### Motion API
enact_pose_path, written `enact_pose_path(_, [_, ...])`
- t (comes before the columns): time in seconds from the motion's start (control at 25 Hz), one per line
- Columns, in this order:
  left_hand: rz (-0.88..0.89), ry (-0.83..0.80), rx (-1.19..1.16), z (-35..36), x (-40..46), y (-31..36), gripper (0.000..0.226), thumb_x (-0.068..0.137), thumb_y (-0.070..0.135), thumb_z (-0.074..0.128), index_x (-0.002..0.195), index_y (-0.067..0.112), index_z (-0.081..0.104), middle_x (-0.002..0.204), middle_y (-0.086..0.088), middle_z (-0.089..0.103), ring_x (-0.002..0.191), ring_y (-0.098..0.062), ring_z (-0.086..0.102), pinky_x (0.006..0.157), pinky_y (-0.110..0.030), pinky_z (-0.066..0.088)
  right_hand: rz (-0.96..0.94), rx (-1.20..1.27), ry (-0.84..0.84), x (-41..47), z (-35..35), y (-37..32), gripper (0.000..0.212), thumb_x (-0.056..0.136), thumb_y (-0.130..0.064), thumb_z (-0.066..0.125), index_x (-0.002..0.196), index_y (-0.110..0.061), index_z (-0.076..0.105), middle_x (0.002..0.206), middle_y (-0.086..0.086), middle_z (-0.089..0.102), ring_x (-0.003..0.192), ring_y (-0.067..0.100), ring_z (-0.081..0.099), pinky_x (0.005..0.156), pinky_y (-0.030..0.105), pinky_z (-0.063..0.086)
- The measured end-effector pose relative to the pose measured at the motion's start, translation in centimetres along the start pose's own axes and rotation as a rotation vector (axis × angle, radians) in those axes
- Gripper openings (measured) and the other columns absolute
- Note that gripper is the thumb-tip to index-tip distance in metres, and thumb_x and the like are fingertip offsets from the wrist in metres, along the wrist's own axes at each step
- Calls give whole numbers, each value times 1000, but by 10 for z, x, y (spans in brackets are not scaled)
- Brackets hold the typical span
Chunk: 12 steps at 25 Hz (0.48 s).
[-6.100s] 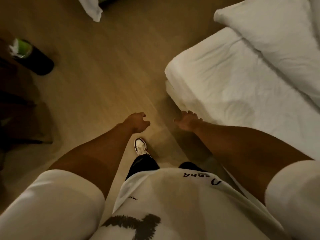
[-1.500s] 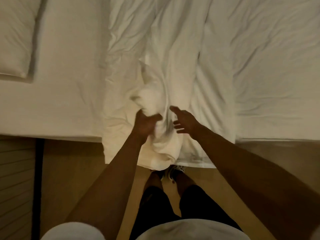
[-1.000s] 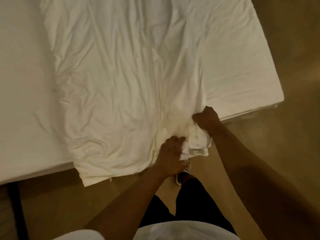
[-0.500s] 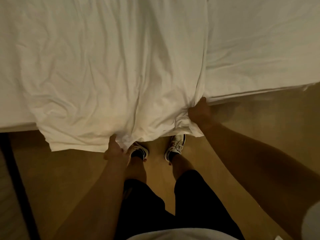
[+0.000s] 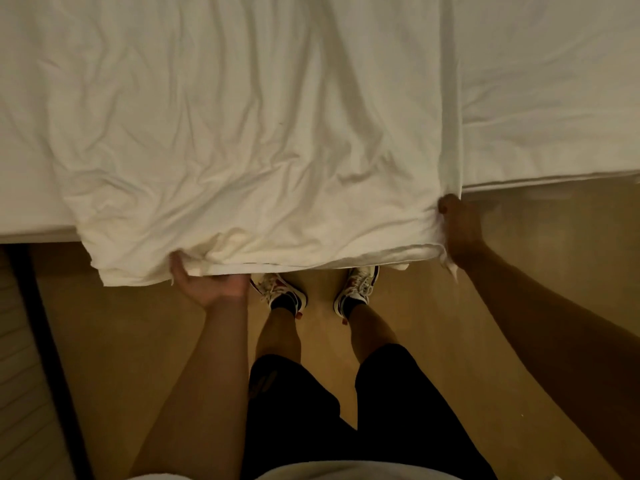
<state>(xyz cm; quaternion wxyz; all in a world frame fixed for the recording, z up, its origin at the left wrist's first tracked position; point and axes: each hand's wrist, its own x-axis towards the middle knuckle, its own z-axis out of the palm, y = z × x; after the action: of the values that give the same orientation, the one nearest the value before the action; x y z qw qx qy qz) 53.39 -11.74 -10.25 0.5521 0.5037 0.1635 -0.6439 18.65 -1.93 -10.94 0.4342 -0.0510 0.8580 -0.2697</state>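
Sheet (image 5: 242,133), white and creased, spread over the bed (image 5: 554,98), its near hem hanging off the mattress edge toward the person. Left grip (image 5: 207,284), palm up, curls under the hem near its left corner. Right grip (image 5: 459,230) is clenched on the right corner. The hem's long axis runs left to right between them, with the cloth lying ahead of both and neither clearly nearer. Wood-toned floor (image 5: 114,341) lies below, and shoes (image 5: 280,289) stand just under the hem.
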Motion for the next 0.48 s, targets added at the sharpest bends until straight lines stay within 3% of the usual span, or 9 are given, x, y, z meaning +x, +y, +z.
enact_pose_path(0.08, [82,13,82,20,-1,12,65,78,46,72,135,16,61,124,-12,67,118,-38,62,90,-62,51,-47,42,3,-8,0,-3,21,103,-29,50,96,-12,59,79,-8,57,68,2,52,46,3,39])
enact_pose_path(0.2, [101,52,286,45,4,43,52,82,21,72,133,11,63,121,-10,71,119,-37,63,78,-60,56,-95,68,-33,-15,14,-8,32,96,-51,56,102,-20,62,82,-15,63,77,4,61,61,13,48])
enact_pose_path(0.32, [115,-32,422,44,-15,96,34,95,9,57,128,7,67,128,-13,68,122,-34,62,98,-57,48,-98,116,0,-28,17,-14,32,97,-49,57,104,-19,64,82,-15,63,77,4,61,58,9,47])
enact_pose_path(0.48, [152,73,519,0,-43,150,26,99,12,54,117,9,72,127,-9,68,114,-21,68,99,-42,50,-140,184,113,-64,10,-2,33,100,-45,54,94,-13,59,70,-8,53,62,3,51,49,9,42])
